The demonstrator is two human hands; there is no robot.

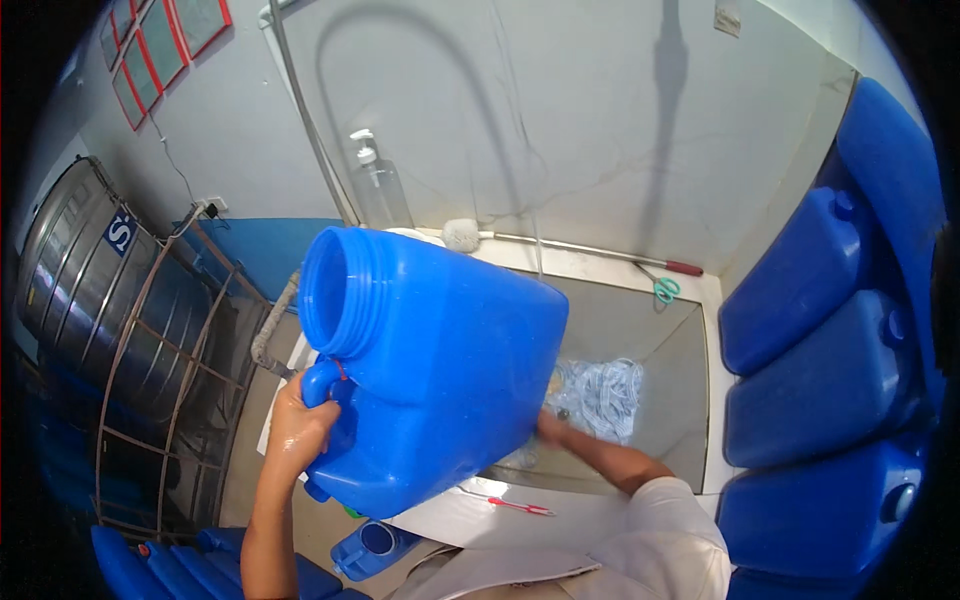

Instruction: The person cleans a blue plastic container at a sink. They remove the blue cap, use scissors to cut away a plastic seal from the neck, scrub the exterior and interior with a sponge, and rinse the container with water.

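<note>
A large blue plastic water jug (465, 337) is tilted over a sink, its wide threaded mouth (330, 292) uncapped and facing left. My left hand (296, 416) is wrapped around the jug's handle (321, 381), and the wrist looks wet. By the jug's lower right side is my right hand (551, 429), its fingers hidden behind the jug, so its grip does not show. Right of that hand, a light blue and white striped cloth (611, 394) lies in the sink basin (667, 345). A thin stream of water (538, 247) falls behind the jug's far corner.
Blue jugs (814, 382) line the right side. Along the sink's back ledge lie a long-handled brush (592, 246) and green-handled scissors (666, 289), near a clear pump bottle (384, 191). A red-handled brush (521, 507) rests on the front ledge. A steel tank (105, 292) stands left.
</note>
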